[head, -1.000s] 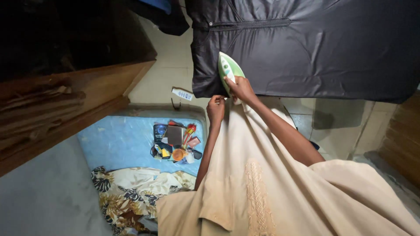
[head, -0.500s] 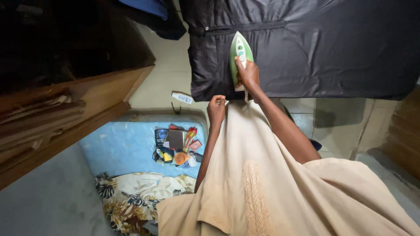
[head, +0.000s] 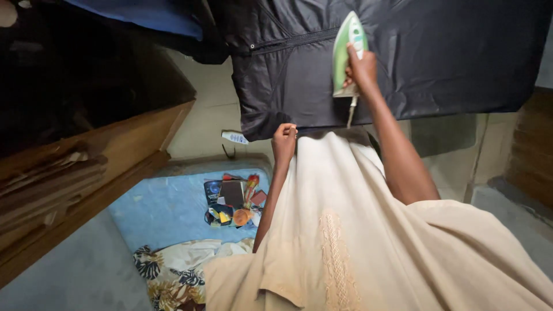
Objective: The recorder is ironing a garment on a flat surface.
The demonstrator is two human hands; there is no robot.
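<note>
Nearest the viewer, a person in a loose cream robe (head: 357, 242), with a band of embroidery running down the front, fills the lower right of the scene. Both bare arms reach away from the body towards a dark garment spread out flat on the far side. To the near left, lower down, lies a light blue mattress (head: 167, 207), with a crumpled floral cloth (head: 178, 270) in brown and cream at its near end and a small heap of mixed items (head: 233, 198), among them a dark flat case and something red and orange, close to the person's left arm. A wooden cabinet (head: 86, 167) runs along the far left side. Further out, the left hand (head: 284, 144) is closed in a loose fist, its fingers curled together and pinching the near hem of the black garment (head: 438, 52) at its lower left corner. On the pale tiled floor just left of that hand lies a small white remote-like object (head: 234, 137). Further still and to the right, the right hand (head: 362, 69) has its fingers wrapped tight around the handle of a green and white iron (head: 345, 49), which rests on the black garment just below a stitched seam, its pointed tip aimed away from the person and its cord hanging down at the near end. A blue cloth (head: 144, 14) hangs at the far left.
</note>
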